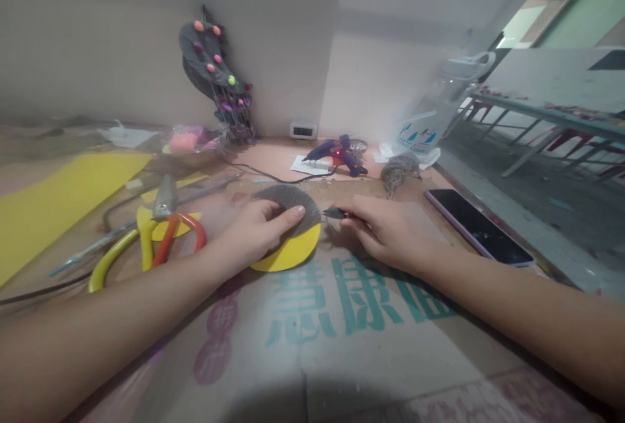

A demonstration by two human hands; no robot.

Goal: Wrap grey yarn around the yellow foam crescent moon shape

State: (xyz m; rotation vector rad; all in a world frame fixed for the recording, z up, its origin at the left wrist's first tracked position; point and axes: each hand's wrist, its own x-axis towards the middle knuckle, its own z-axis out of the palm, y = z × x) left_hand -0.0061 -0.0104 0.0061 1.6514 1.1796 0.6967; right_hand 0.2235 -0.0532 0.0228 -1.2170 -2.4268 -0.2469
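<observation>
At the left edge of the frame lies a flat, smooth yellow sheet (58, 205). Right of it, scissors (146, 244) with a metal head and curved, glossy yellow and red handles rest over a yellow scrap (170, 233). In the upper left, a curved, matt grey ornament (195, 68) dotted with small pink, orange and lime balls stands against the pale wall (288, 26).

At the centre, the left hand (261, 231) grasps a disc (290, 198), thumb laid across its top; how far the other fingers reach beneath is hidden. The disc's upper part is fuzzy grey, like yarn or felt, and its lower part is plain, smooth yellow. Behind it, a dark blue glue gun (325, 150) with a glowing red light stands by a white card (297, 164).

Just right of the disc, the right hand (383, 224) pinches a small, dark, pointed piece (334, 213), its full shape hidden by the fingers. Below, green characters (364, 299) mark the brown surface. Farther right come a loose, stringy grey yarn bundle (400, 171), a translucent bottle (422, 114) and a flat, dark-screened phone (478, 224).
</observation>
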